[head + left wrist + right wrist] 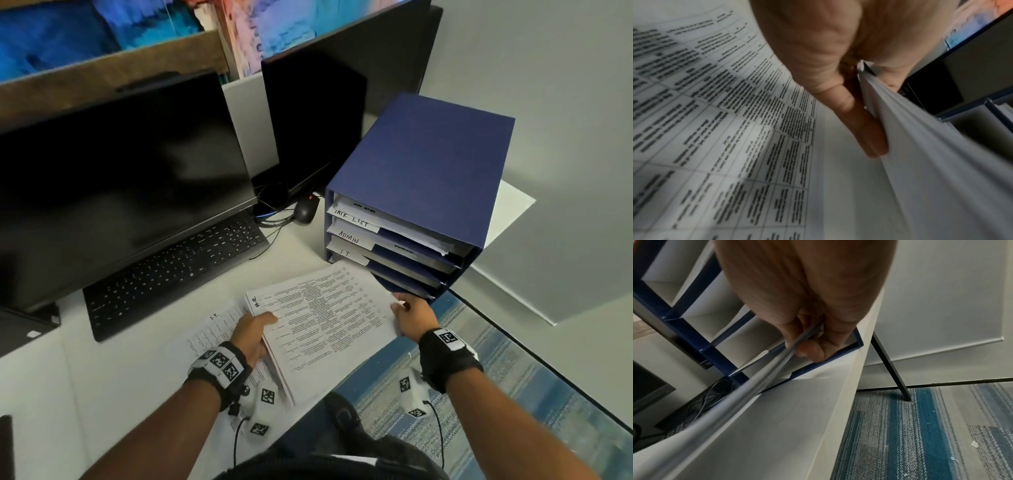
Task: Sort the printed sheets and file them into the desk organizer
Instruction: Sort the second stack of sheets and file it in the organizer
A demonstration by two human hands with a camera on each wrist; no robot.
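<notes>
My right hand [412, 317] pinched the stack of printed sheets [329, 322] nearest the desk organizer [421, 164]; my left hand [251, 334] gripped the far edge. The stack lay just before the organizer's lowest slots (label hidden), long axis across their mouths.

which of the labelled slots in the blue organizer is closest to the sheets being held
The slot labelled IT, lowest of the three readable labels, just above the held stack of printed sheets; ADMIN and TASK LIST sit higher.

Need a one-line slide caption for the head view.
Both hands hold a stack of printed sheets before the blue desk organizer.
</notes>
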